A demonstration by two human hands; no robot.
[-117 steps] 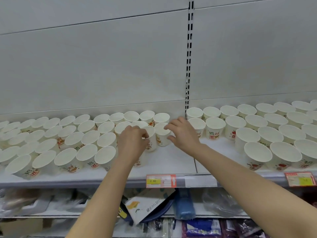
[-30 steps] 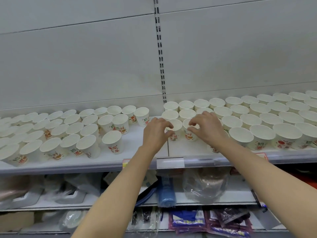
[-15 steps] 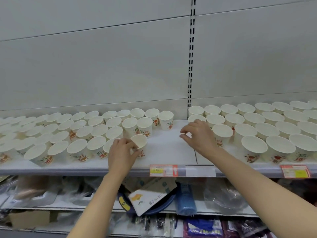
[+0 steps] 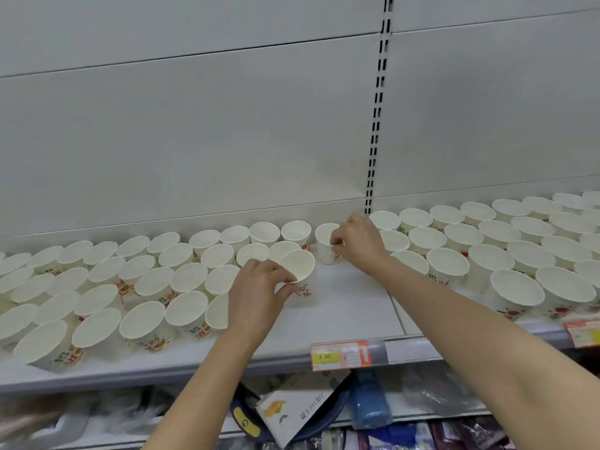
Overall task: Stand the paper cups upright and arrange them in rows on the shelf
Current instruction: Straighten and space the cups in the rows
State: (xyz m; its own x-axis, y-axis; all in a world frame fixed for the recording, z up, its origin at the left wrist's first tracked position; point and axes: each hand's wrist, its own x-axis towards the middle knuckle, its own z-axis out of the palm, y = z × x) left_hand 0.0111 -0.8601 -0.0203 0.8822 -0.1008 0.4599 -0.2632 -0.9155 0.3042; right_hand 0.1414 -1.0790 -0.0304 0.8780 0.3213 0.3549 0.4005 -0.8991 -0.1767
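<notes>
Left hand (image 4: 256, 293) fingers pinching cup (image 4: 300, 274) rim beside price tag (image 4: 339, 355) gap; right hand (image 4: 358, 243) gripping another. Light, thin-walled, crushable; best held gently at rim.

Matt white paper cups (image 4: 297, 266) — smooth painted metal shelf (image 4: 350, 306).

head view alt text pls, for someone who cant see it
Two bare hands arrange white paper cups on a shelf: the left hand pinches a tilted cup, the right hand grips a back-row cup.
</notes>
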